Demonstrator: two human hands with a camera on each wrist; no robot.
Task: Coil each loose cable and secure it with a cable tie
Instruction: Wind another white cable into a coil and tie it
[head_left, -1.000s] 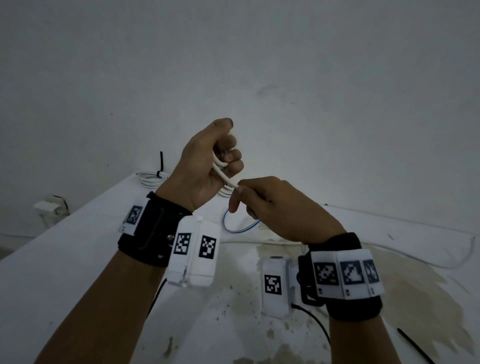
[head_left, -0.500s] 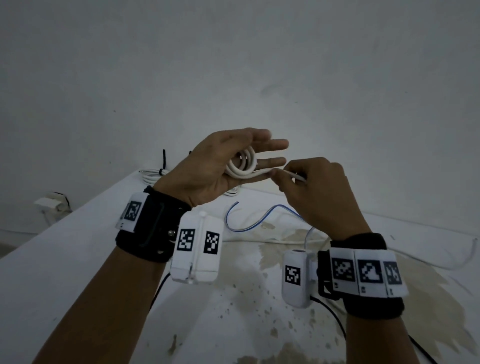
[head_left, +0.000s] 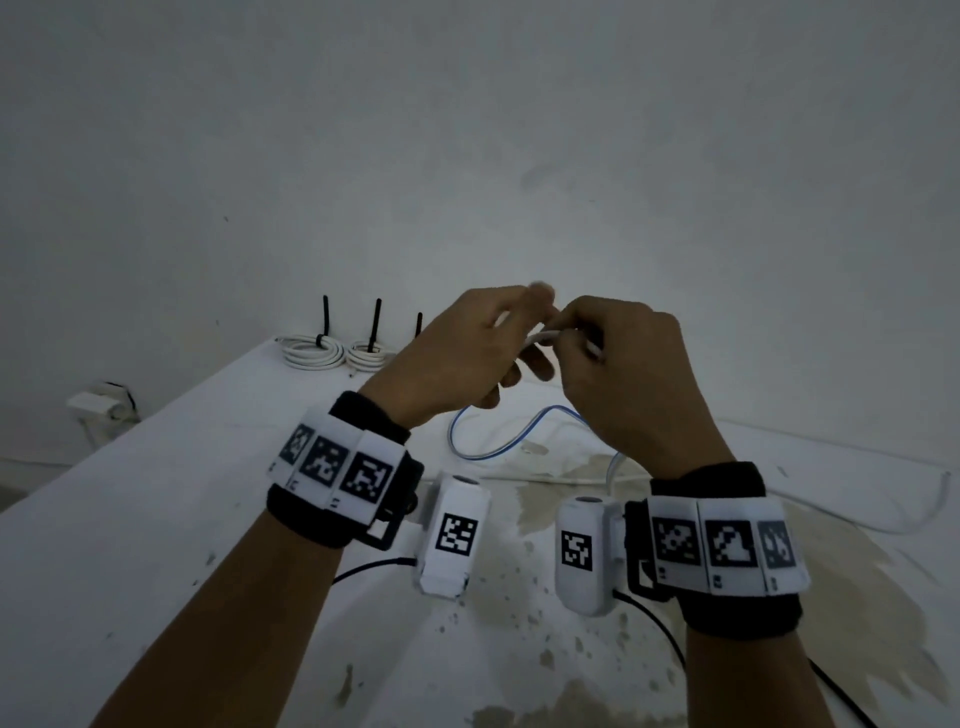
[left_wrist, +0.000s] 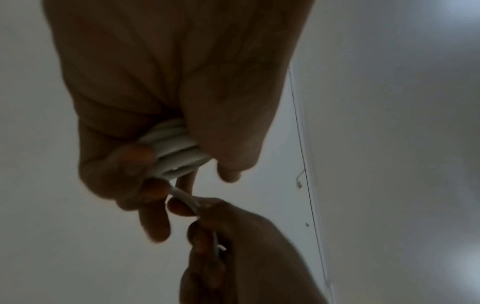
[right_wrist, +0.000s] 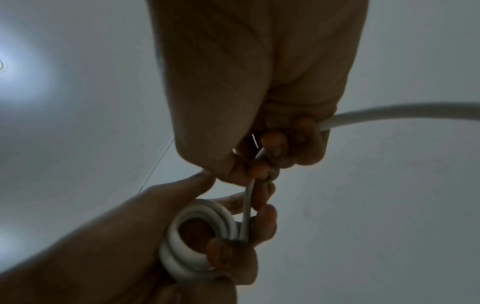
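A small coil of white cable (left_wrist: 176, 150) (right_wrist: 200, 232) sits in my left hand (head_left: 519, 338), whose thumb and fingers are curled round it. My right hand (head_left: 576, 338) is close against the left one and pinches the loose run of the same cable (right_wrist: 248, 197) just off the coil. Both hands are held up above the white table (head_left: 156, 519). The free tail of the cable (right_wrist: 389, 115) leaves my right hand sideways. In the head view the hands hide most of the coil; only a short white piece (head_left: 543, 335) shows between them.
Two coiled white cables (head_left: 311, 354) (head_left: 370, 357) with upright black ties (head_left: 325, 317) lie at the table's far left corner. A thin blue cable (head_left: 498, 449) loops under my hands. Another white cable (head_left: 930, 512) curves at the right. The tabletop is stained.
My left fingers, spread open half a second ago, have curled round the coil. The right hand has moved in against the left with the cable. The head view has tilted, showing the tied coils.
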